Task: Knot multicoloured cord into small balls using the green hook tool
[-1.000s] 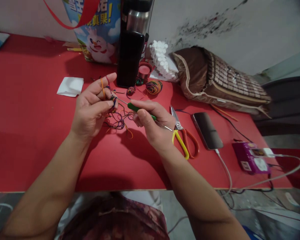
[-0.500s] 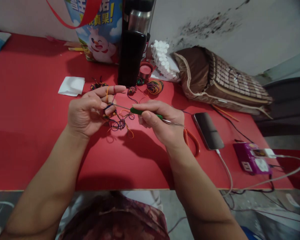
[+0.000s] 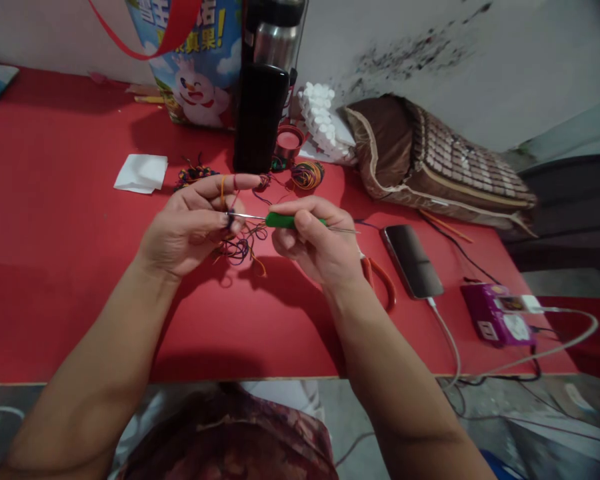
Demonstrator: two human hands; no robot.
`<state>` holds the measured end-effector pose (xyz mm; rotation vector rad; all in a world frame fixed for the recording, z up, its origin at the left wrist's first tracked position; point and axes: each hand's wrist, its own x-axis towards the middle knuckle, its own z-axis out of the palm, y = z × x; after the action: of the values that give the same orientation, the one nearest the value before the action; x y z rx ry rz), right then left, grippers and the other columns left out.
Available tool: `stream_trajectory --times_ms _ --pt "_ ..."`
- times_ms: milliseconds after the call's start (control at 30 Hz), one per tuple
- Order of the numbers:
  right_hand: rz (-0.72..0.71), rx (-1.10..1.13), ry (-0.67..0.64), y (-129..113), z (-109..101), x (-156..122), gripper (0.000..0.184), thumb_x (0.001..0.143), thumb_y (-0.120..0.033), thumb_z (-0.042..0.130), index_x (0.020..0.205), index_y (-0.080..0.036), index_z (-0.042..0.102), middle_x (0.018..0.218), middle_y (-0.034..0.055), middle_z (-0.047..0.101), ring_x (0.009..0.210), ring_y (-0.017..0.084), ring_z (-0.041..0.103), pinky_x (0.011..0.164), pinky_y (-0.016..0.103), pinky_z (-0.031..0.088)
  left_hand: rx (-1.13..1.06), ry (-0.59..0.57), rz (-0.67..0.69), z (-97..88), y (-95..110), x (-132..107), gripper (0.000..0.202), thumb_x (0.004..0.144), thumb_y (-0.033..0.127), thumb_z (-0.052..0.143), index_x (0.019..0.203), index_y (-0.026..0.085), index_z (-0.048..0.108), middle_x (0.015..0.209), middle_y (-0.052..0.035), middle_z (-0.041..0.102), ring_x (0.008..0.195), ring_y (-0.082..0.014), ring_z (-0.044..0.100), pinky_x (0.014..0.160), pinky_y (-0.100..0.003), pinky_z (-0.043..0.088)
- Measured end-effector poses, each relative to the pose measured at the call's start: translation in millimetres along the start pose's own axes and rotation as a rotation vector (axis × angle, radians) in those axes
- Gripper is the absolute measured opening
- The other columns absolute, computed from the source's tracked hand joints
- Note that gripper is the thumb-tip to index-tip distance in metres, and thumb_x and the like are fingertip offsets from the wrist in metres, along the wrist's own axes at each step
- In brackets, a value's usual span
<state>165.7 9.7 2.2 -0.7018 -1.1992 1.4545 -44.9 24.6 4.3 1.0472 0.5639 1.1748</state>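
My right hand point(image 3: 315, 243) grips a crochet hook by its green handle point(image 3: 280, 220), the thin metal shaft pointing left. The hook's tip meets a small dark piece of crochet work point(image 3: 231, 219) that my left hand point(image 3: 185, 227) pinches between thumb and fingers. Orange and magenta strands loop round the raised left index finger. Below the fingers, a loose tangle of dark and orange yarn point(image 3: 239, 250) hangs over the red table. Most of the crochet piece is hidden behind the left fingers.
Behind my hands are a yarn ball point(image 3: 307, 175), a black upright case point(image 3: 261, 120) and a printed bag point(image 3: 200, 87). Orange-handled pliers or scissors point(image 3: 387, 287), a phone point(image 3: 413, 261) on a cable and a purple box point(image 3: 497, 313) lie right. A brown cushion point(image 3: 440, 153) sits behind them.
Both hands have shifted: the left slightly right, the right slightly left, bringing them closer. The hook now lies more level, and the left thumb covers more of the crochet piece.
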Motion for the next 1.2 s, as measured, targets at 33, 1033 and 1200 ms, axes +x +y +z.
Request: stream_trajectory --times_ms 33,1033,1200 --pt "0.003 0.031 0.013 2.4 2.9 0.1 0.032 0.089 -0.056 0.088 0.097 -0.026 0.086 0.061 -0.0049 0.059 0.052 0.009 0.049 0.048 0.025 0.042 0.008 0.056 0.027 4.7 -2.1 -1.1 0.044 0.071 0.021 0.089 0.114 0.025 0.087 0.076 -0.0008 0.066 0.062 -0.0139 0.063 0.055 -0.027 0.051" --pt "-0.015 0.179 0.064 12.2 10.6 4.8 0.027 0.093 -0.05 0.084 0.095 -0.023 0.08 0.064 -0.0071 0.06 0.047 0.005 0.034 0.047 0.022 0.041 0.157 0.297 0.258 10.3 -16.5 -3.2 0.06 0.073 0.01 0.097 0.128 0.031 0.083 0.081 0.0027 0.073 0.071 -0.0147 0.068 0.062 -0.027 0.055" --pt "-0.02 0.112 0.109 18.3 15.0 1.9 0.033 0.094 -0.055 0.082 0.101 -0.023 0.079 0.067 -0.0069 0.062 0.048 0.006 0.039 0.049 0.024 0.046 0.205 0.328 0.287 14.9 -20.4 -3.3 0.056 0.075 0.011 0.097 0.126 0.029 0.084 0.082 0.0018 0.073 0.076 -0.0158 0.067 0.068 -0.03 0.057"
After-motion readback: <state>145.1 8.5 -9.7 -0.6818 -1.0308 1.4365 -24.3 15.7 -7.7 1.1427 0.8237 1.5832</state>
